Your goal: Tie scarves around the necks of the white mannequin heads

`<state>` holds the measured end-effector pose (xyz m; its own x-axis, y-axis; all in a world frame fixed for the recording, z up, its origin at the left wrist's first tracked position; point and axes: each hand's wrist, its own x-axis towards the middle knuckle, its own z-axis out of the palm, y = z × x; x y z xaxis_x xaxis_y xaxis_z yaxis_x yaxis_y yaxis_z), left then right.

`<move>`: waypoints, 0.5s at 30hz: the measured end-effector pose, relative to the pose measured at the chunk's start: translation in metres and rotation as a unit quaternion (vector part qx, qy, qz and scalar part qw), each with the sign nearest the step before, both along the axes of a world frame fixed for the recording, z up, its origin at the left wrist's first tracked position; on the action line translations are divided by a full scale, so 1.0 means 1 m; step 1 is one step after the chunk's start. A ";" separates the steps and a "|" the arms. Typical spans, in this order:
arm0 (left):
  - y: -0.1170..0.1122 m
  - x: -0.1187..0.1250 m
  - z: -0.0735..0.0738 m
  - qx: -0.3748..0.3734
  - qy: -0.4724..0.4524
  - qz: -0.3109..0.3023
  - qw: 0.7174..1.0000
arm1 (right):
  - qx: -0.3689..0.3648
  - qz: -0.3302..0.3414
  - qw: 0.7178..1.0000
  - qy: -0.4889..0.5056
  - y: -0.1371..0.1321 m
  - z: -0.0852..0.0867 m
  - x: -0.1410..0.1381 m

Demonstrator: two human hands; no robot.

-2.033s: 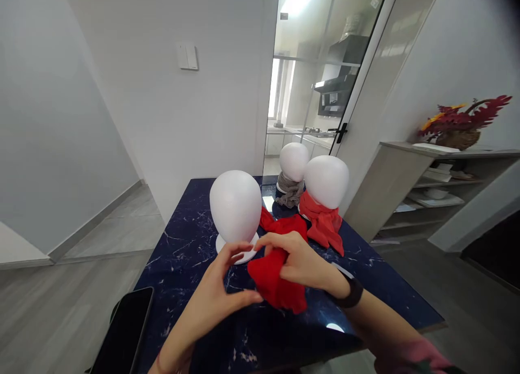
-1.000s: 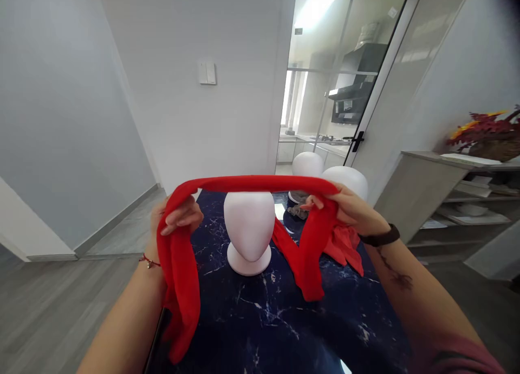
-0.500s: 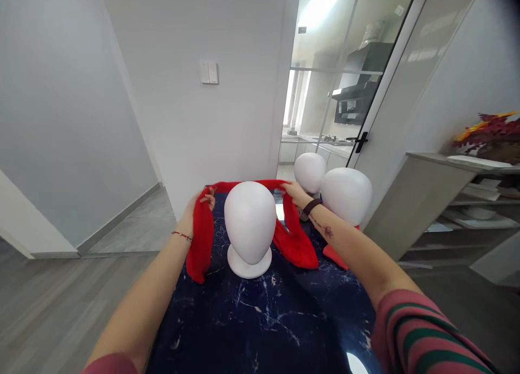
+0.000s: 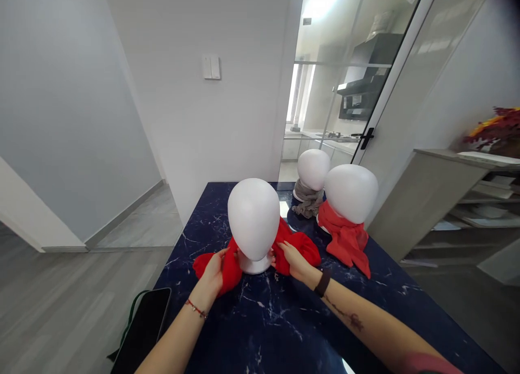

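Observation:
A white mannequin head stands upright on the dark blue marbled table. Behind and beside its neck runs a red scarf, with cloth spilling onto the table on both sides. My left hand is closed on the scarf to the left of the stand. To the right of the neck, my right hand grips the scarf's other side, fingertips close to the base. The stretch of scarf behind the head is hidden.
Two more white heads stand at the back right: one with a grey-brown scarf, the other with a light red scarf. A black phone-like object lies at the left table edge. A shelf unit stands right.
Both hands have come down and nearer from behind the head, bringing the red scarf from a raised stretch to around the neck's sides. The view has shifted slightly.

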<state>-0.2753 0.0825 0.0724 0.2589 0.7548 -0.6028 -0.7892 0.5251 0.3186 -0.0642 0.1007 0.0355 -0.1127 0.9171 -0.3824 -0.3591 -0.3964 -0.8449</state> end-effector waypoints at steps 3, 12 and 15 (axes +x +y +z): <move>-0.019 0.008 -0.014 0.036 0.072 -0.043 0.996 | 0.012 -0.044 0.999 0.021 -0.010 -0.018 -0.010; -0.048 -0.015 0.010 0.087 -0.062 -0.144 0.984 | 0.010 -0.079 0.996 0.043 -0.010 -0.031 -0.014; -0.052 -0.003 0.000 0.054 -0.048 -0.101 0.992 | 0.012 -0.085 0.995 0.042 -0.011 -0.031 -0.014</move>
<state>-0.2785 0.0310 0.0727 0.4631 0.7405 -0.4870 -0.7005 0.6424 0.3106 -0.0781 0.0901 0.0050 0.0147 0.9346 -0.3553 -0.4891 -0.3032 -0.8178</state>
